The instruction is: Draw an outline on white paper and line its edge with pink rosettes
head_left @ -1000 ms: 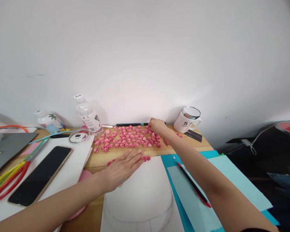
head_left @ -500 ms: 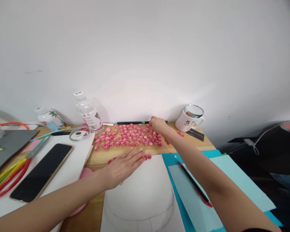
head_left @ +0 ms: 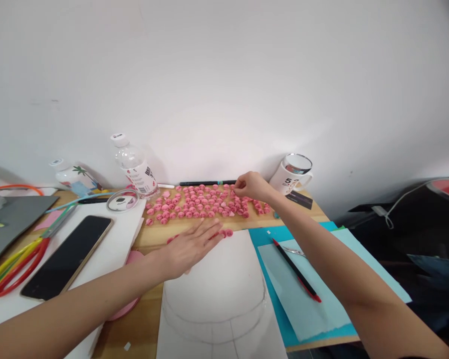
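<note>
Several small pink paper rolls (head_left: 202,205) lie in rows on the wooden table (head_left: 194,233) near the wall. My right hand (head_left: 251,186) hovers over the right end of those rows, fingers pinched together on what looks like one pink roll. My left hand (head_left: 189,248) lies flat and open on the upper edge of a white sheet (head_left: 219,294) with a pencilled curve. A few more pink rolls (head_left: 226,233) sit by its fingertips.
A mug (head_left: 292,174), a black pen (head_left: 205,183) and a water bottle (head_left: 132,167) stand along the wall. A phone (head_left: 69,252) and scissors (head_left: 18,259) lie at the left. Blue paper (head_left: 322,289) with a red-black pencil (head_left: 295,271) lies at the right.
My right hand has lifted slightly and shifted to the right, above the right end of the rolls. The left hand stays flat on the sheet. The view has tilted a little.
</note>
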Available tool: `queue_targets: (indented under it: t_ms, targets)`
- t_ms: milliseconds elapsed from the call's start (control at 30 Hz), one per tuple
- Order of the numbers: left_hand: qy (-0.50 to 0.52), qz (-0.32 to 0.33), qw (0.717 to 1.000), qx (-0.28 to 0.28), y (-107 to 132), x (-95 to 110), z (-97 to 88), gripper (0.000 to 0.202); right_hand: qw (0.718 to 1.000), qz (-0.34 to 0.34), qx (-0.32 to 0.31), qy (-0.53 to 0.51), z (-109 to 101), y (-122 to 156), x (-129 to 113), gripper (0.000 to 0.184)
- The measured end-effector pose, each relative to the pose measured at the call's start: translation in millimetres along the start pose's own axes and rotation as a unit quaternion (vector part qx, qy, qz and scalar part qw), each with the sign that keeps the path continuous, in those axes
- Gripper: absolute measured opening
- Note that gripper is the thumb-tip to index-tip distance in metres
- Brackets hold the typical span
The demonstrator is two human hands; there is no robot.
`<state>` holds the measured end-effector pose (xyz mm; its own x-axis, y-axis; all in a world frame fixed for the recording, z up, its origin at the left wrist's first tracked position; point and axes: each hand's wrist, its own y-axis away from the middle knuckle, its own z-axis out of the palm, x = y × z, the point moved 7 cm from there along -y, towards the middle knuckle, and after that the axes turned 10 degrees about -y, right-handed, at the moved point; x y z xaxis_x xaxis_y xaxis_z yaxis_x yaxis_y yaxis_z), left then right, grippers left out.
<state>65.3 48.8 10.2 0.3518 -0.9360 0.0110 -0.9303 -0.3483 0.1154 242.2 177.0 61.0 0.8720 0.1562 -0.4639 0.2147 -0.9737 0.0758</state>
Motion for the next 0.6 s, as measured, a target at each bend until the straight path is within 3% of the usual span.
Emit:
queue_targets:
  t_ms: [167, 233, 367, 600]
  targets:
    - [0.016, -0.005, 1.000, -0.016, -1.7, 1.1, -5.3, 0.134, 0.980, -0.014, -0.121, -0.156, 25.6, 52.6, -13.4, 0.014]
    - [0.021, -0.002, 1.000, -0.008, -1.6, 1.6, -8.3, 0.130, 0.975, -0.008, -0.139, -0.176, 36.3, 65.0, -15.1, 0.015]
    - [0.010, 0.002, 1.000, -0.006, -1.5, 2.6, -8.8, 0.126, 0.978, -0.009, -0.142, -0.153, 49.1, 70.5, -16.9, 0.022]
    - [-0.002, 0.000, 1.000, -0.006, -0.4, 2.8, -7.8, 0.126, 0.987, -0.019, -0.133, -0.093, 51.2, 64.4, -25.3, 0.024]
